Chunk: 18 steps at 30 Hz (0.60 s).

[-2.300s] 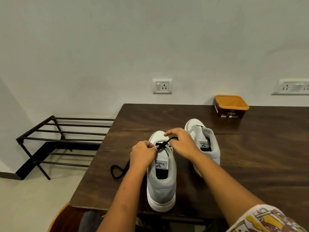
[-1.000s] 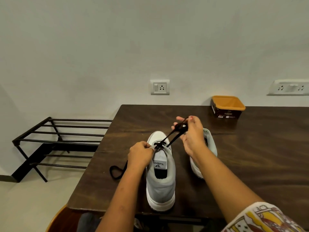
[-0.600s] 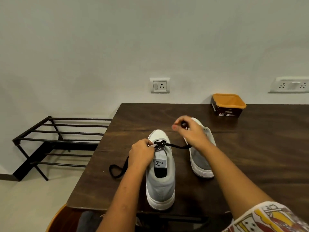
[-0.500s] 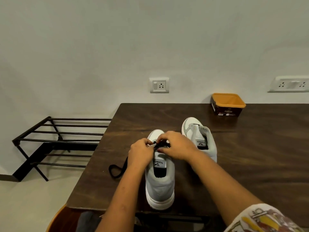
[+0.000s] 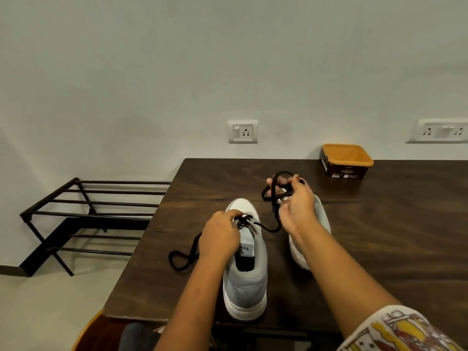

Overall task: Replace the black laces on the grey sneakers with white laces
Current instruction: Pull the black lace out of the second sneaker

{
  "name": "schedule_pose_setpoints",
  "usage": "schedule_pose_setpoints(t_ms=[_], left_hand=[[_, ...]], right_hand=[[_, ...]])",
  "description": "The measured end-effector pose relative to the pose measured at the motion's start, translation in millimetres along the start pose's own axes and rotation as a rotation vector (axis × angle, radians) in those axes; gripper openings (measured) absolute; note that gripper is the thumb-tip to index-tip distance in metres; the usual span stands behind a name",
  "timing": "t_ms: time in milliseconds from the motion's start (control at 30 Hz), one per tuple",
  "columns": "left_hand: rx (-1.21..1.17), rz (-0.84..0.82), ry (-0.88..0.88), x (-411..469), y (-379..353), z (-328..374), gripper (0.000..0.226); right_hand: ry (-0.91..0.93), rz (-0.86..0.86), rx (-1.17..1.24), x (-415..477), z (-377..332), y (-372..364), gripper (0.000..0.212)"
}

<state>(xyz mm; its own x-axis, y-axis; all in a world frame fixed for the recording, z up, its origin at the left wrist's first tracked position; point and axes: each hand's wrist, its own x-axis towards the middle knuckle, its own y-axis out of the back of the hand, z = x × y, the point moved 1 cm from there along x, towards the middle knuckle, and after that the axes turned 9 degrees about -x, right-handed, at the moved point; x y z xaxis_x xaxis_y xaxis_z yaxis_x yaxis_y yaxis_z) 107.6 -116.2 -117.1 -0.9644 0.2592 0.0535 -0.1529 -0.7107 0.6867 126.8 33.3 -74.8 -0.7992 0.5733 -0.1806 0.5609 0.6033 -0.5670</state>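
Two grey sneakers with white soles stand on the dark wooden table (image 5: 379,236), toes pointing away from me. The left sneaker (image 5: 247,274) still carries a black lace (image 5: 268,228) near its toe. My left hand (image 5: 220,239) pinches the lace at the eyelets, and one lace end trails in a loop to the left on the table. My right hand (image 5: 295,206) is lifted above the right sneaker (image 5: 323,219), gripping a pulled-out loop of the same lace. The right sneaker is mostly hidden behind that hand.
An orange-lidded brown box (image 5: 345,160) sits at the table's far edge by the wall. A black metal rack (image 5: 83,216) stands on the floor to the left. A chair edge (image 5: 86,333) shows below the table's near edge.
My right hand has pulled away from the left sneaker's eyelets, up and to the right, drawing a length of black lace out with it. My left hand stays on the sneaker.
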Motion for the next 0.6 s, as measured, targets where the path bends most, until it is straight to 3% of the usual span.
schedule_pose_setpoints(t_ms=[67,100,200,300,400,500,600], left_hand=[[0.088,-0.039,-0.073,-1,-5,2,0.044],[0.121,-0.049,-0.095,-1,-7,3,0.044],[0.18,0.002,-0.132,-2,-12,5,0.036],[0.259,0.1,-0.175,-3,-16,10,0.022],[0.288,0.155,-0.21,-2,-20,13,0.013],[0.289,0.136,-0.224,3,-24,8,0.015],[0.223,0.051,-0.204,9,-23,0,0.024]], right_hand=[[-0.05,0.053,0.219,8,-14,10,0.026],[-0.057,0.081,0.164,11,-17,16,0.026],[-0.031,0.075,-0.382,17,-12,30,0.023],[0.02,-0.101,-0.966,20,2,33,0.011],[0.136,-0.257,-1.638,18,18,30,0.034],[0.158,-0.345,-1.718,9,26,21,0.051],[0.153,-0.523,-1.692,3,29,14,0.044]])
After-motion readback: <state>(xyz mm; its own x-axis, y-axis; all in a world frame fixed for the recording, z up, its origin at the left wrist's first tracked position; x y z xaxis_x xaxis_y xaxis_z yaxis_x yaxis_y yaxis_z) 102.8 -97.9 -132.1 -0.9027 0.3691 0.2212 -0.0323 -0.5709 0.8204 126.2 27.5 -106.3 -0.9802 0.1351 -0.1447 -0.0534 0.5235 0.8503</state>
